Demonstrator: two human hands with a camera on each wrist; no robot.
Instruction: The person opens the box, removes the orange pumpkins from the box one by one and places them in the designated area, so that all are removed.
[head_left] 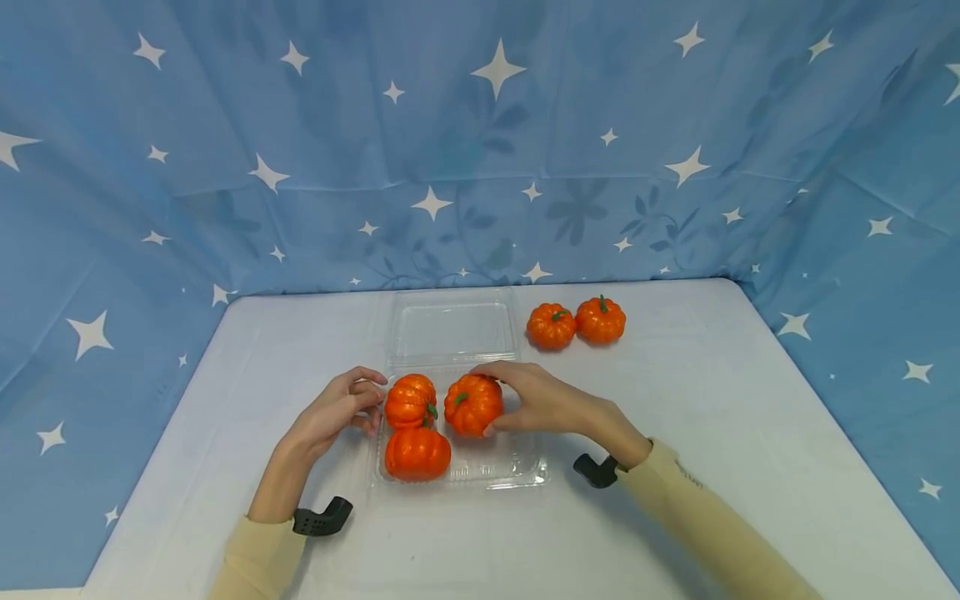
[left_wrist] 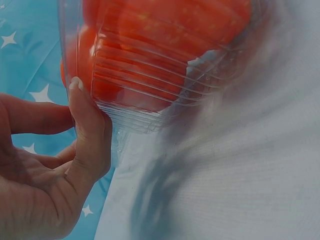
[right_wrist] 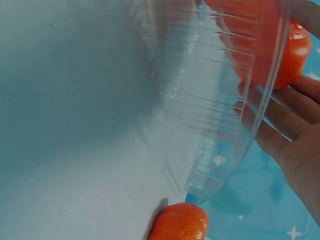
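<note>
A clear plastic clamshell container [head_left: 495,477] sits on the table with its lid [head_left: 453,327] folded back away from me. Two orange toy pumpkins, an upper one [head_left: 410,401] and a lower one [head_left: 417,454], fill its left side. My left hand [head_left: 339,410] pinches the container's left rim between thumb and fingers, seen closely in the left wrist view. With my right hand [head_left: 542,398] I grip a third pumpkin [head_left: 472,405], thumb at the near side and fingers behind it. This pumpkin is within the container's walls, close beside the other two.
Two more pumpkins, one left [head_left: 551,326] and one right [head_left: 601,320], stand side by side at the back, right of the lid. A white cloth covers the table [head_left: 720,400]. Blue star-patterned curtain [head_left: 450,125] hangs behind and at both sides.
</note>
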